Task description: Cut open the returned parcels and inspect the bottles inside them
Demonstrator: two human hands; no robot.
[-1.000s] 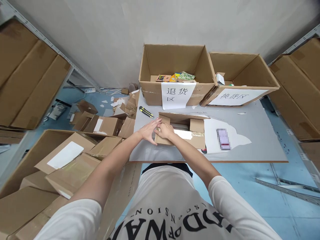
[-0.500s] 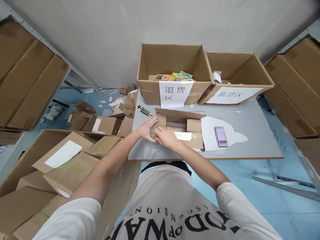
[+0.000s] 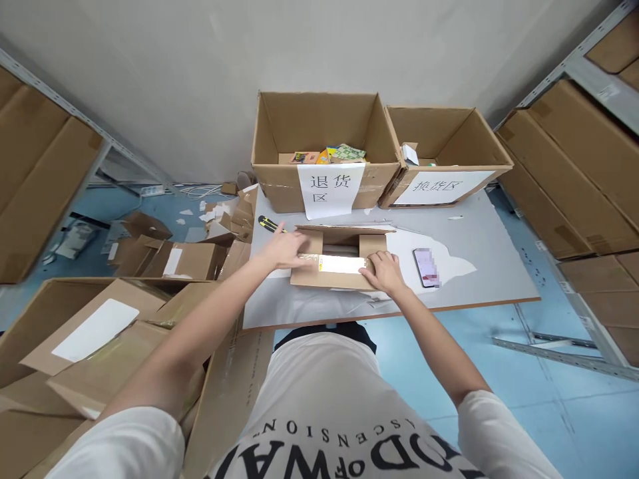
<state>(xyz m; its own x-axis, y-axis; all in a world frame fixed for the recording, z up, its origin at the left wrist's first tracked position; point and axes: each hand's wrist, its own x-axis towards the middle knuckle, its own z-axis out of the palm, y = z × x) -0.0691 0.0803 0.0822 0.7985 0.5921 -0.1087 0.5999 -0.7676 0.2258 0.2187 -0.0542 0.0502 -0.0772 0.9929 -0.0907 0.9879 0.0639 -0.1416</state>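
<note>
A small cardboard box [image 3: 309, 277] lies across the table in front of me. Its far flap stands up, and its near flap carries a bright white label [image 3: 342, 265] and clear tape. My left hand [image 3: 285, 250] grips the box's left end, fingers over the edge. At the right end, my right hand [image 3: 385, 271] has its fingers bent over the near corner beside the label. Between the end flaps the box is partly open; what lies inside is hard to make out. A yellow-and-black box cutter [image 3: 268, 224] lies just beyond my left hand.
Two large cartons with paper signs, a left one [image 3: 277, 179] and a right one [image 3: 479, 156], stand at the table's [image 3: 499, 266] back. A phone [image 3: 426, 267] lies on white paper to the right. A big carton of boxes [image 3: 64, 283] stands left; shelves flank both sides.
My right hand has moved from the box's left end to its right end. The near flap now lies over the opening, its label facing up. The camera view has shifted slightly.
</note>
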